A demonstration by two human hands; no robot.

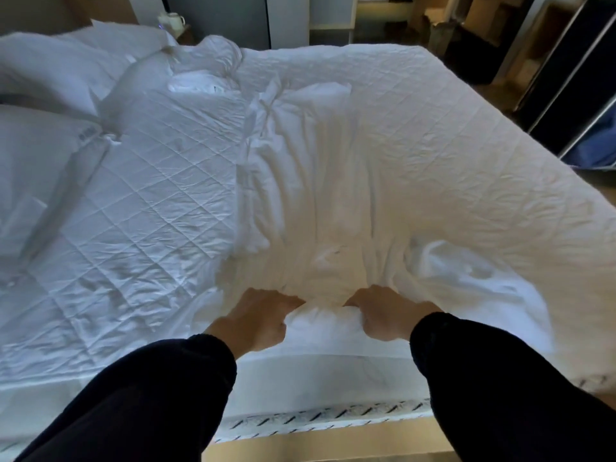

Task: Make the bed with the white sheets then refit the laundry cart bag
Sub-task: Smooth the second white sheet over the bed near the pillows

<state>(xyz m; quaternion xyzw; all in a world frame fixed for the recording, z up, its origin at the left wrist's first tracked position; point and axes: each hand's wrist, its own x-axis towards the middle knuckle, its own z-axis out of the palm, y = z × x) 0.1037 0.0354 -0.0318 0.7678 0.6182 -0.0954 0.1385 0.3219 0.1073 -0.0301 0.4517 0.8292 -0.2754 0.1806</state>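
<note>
**Gripping the sheet at the near edge of the bed**

Standing at the near edge of the bed (320,378), looking down past two dark sleeves (156,395). Clutching a bunched fold of the white sheet (316,201) with the left hand (256,320), fingers curled into the cloth. Clutching the same bunch with the right hand (383,315), just beside the left, knuckles up. Holding that bunch right over the near edge, about midway along it. Running from there as a band of long wrinkles up the middle of the bed toward the far edge, with a loose fold lying near the near edge, right of the right hand. Showing the quilted mattress pad (133,201) bare over the left half. Heaped with pillows (40,161) along the left edge and at the far left corner. Past that corner, a pale kettle (171,19). Off the right edge, a dark frame with metal rails (566,78) and a patch of blue cloth (600,148) low down; cannot tell whether a bag.
</note>
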